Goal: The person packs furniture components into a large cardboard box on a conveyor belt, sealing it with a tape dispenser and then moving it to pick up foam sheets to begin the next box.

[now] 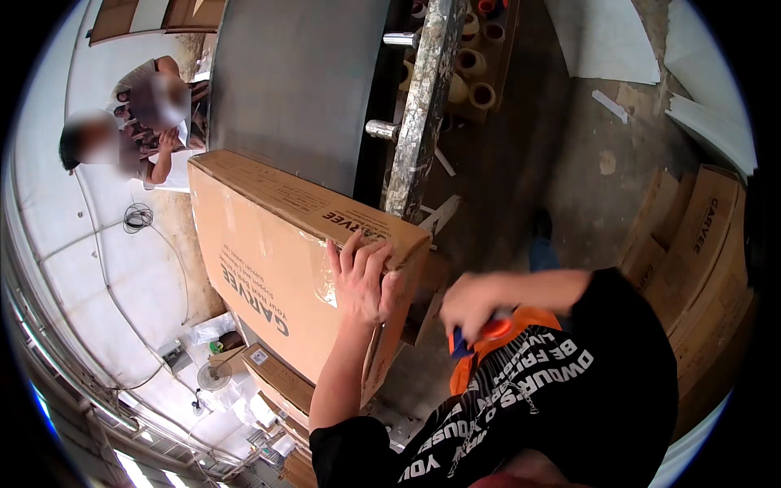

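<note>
Bright light strips [132, 470], lower left; concrete floor [561, 154] dim. Glare on clear tape [327, 286] — right hand [473, 305] slightly blurred — edges bowed, corners black.

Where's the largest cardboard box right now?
In the head view, the largest cardboard box is left of centre, just below the grey metal surface, with the person's left hand on its edge.

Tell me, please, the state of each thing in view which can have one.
Large box: clear tape on it; fully sealed or not, unclear.
Left hand: open, laid on the box.
Right hand: closed, blurred.
Tool: held in that hand.
Cable: coiled.
Fan: running or stopped, unclear.
</note>
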A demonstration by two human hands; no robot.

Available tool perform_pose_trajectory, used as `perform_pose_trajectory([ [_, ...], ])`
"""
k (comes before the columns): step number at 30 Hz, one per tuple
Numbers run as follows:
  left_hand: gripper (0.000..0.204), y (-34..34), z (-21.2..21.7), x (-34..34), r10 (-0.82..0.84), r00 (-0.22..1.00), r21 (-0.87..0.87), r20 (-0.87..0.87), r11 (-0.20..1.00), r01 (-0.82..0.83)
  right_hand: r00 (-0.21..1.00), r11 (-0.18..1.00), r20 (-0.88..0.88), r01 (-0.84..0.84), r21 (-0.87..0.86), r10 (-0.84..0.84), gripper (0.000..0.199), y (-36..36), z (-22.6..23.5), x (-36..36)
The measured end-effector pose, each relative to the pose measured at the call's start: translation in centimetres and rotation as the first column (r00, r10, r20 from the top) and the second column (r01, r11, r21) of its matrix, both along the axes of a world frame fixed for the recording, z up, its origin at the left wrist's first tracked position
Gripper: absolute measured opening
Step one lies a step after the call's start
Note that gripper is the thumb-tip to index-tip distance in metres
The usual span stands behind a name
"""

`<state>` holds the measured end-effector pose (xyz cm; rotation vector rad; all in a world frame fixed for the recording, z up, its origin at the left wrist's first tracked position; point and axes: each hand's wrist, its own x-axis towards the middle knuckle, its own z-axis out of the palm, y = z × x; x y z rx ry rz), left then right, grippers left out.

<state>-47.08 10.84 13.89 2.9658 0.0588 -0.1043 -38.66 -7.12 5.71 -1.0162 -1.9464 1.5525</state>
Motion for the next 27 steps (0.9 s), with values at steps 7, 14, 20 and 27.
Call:
perform_pose_trajectory([
  [7,0.084,-0.2,0.2,-0.5,-0.002,1.000,0.011,0.023,1.000,0.002,0.574,0.656,-0.344,0.523,-0.544,-0.743,0.045,8.5,-4.9,16.8],
  [14,0.053,-0.9,0.8,-0.5,0.035,0.993,0.082,-0.111,0.996,-0.026,0.752,0.746,-0.014,0.651,-0.139,-0.659,0.040,-0.1,-3.3,1.2],
  [20,0.051,0.7,-0.3,-1.5,0.025,0.999,0.041,-0.021,0.999,-0.024,0.977,0.930,0.070,0.169,0.326,-0.202,0.054,3.3,-1.2,-7.2],
  [27,0.089,0.4,-0.4,-0.5,0.208,0.961,0.026,-0.183,0.978,-0.207,0.066,0.155,0.436,0.973,0.171,-0.897,0.050,-15.3,-7.2,15.7],
])
